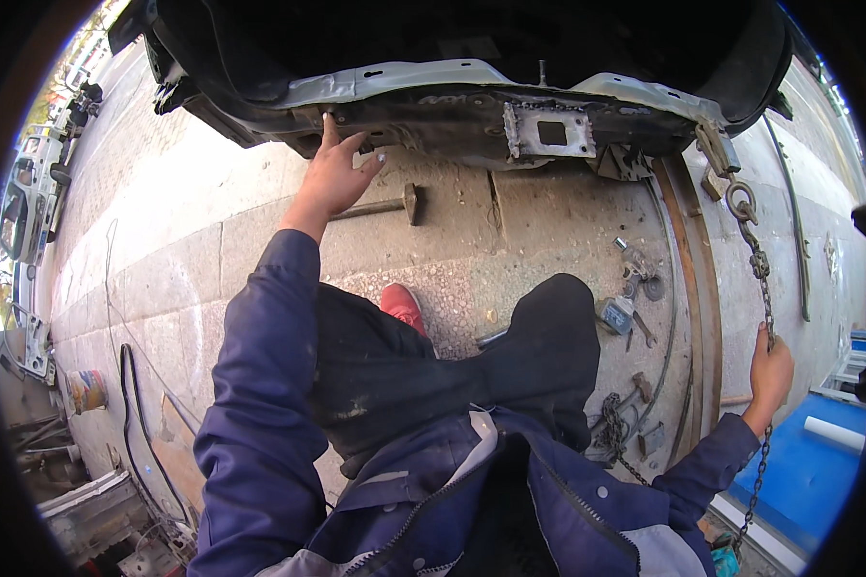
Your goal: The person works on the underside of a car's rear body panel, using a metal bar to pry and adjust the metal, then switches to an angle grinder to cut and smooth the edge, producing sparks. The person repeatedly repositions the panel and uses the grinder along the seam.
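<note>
My left hand (334,173) reaches forward with its fingers apart, the index fingertip against the dark lower rear panel (394,130) of a car body. On the right, my right hand (769,370) is closed around a metal chain (762,269). The chain runs up to a hook (741,204) and a metal clamp (717,149) at the right end of the panel's pale bent flange (394,77). Below my right hand the chain hangs down past my sleeve. A square metal bracket (570,132) with a hole sticks out of the panel right of centre.
A hammer (410,204) lies on the paving under the panel. Wooden or rusty bars (698,317) run along the ground at right, beside a wrench (645,330), another hammer (642,387) and a chain heap (614,423). A tin can (88,390) stands at left.
</note>
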Demonstrator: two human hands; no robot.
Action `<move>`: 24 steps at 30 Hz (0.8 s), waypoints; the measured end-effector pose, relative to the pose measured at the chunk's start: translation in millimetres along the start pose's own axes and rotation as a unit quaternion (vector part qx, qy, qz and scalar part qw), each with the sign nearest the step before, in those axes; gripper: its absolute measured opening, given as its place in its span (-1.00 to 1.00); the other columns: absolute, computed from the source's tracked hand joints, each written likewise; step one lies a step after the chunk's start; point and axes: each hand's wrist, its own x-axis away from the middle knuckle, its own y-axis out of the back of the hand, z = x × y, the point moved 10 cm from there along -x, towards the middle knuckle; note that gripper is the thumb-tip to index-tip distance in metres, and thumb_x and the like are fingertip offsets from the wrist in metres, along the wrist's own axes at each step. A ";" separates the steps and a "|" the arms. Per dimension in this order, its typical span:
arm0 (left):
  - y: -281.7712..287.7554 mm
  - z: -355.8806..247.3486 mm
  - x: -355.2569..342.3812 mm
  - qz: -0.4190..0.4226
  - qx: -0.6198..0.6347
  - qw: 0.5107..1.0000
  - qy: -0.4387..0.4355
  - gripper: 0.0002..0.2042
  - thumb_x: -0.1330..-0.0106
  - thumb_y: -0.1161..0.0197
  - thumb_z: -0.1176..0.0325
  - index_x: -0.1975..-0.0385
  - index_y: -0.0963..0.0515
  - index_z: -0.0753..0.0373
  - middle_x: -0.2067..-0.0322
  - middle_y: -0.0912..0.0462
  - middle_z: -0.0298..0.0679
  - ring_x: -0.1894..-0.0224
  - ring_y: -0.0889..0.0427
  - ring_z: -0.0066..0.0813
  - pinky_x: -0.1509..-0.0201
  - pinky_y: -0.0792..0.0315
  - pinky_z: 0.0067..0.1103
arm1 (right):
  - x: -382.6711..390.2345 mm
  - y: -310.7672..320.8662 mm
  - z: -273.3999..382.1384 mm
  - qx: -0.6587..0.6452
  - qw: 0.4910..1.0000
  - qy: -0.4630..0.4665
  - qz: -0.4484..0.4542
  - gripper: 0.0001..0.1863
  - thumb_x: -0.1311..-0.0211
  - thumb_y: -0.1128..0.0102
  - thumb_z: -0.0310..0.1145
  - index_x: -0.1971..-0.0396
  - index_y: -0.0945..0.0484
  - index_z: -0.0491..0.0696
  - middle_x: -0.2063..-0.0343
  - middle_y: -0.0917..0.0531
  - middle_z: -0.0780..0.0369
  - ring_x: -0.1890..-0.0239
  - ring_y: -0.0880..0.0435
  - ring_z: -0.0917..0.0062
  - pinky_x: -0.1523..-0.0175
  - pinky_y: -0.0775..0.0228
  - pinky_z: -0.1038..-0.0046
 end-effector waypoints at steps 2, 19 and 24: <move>-0.3 0.4 1.4 0.009 0.013 1.000 0.005 -0.30 -0.42 -0.34 -0.12 -0.44 -0.52 0.20 -0.64 0.09 0.31 -0.51 -0.39 0.25 -0.55 -0.37 -0.23 | 1.3 0.6 0.5 0.000 1.000 0.000 -0.002 -0.30 -0.54 -0.02 0.26 0.26 -0.73 -0.17 0.26 -0.75 -0.18 0.12 -0.71 -0.24 0.00 -0.47 -0.19; -6.3 -7.4 0.8 0.011 0.005 1.000 0.010 -0.24 -0.43 -0.35 -0.08 -0.50 -0.39 0.26 -0.60 0.05 0.39 -0.54 -0.30 0.31 -0.57 -0.32 -0.19 | 8.5 12.7 9.2 0.008 1.000 0.005 -0.017 -0.32 -0.54 -0.04 0.23 0.26 -0.71 -0.19 0.27 -0.74 -0.19 0.13 -0.70 -0.23 0.06 -0.45 -0.19; -9.1 -17.4 0.8 0.006 -0.007 1.000 -0.006 -0.23 -0.43 -0.35 -0.10 -0.51 -0.37 0.27 -0.59 0.04 0.43 -0.55 -0.27 0.34 -0.58 -0.31 -0.18 | 9.2 14.3 10.0 0.002 1.000 0.001 -0.016 -0.31 -0.54 -0.05 0.23 0.27 -0.71 -0.20 0.28 -0.74 -0.20 0.13 -0.71 -0.23 0.05 -0.48 -0.18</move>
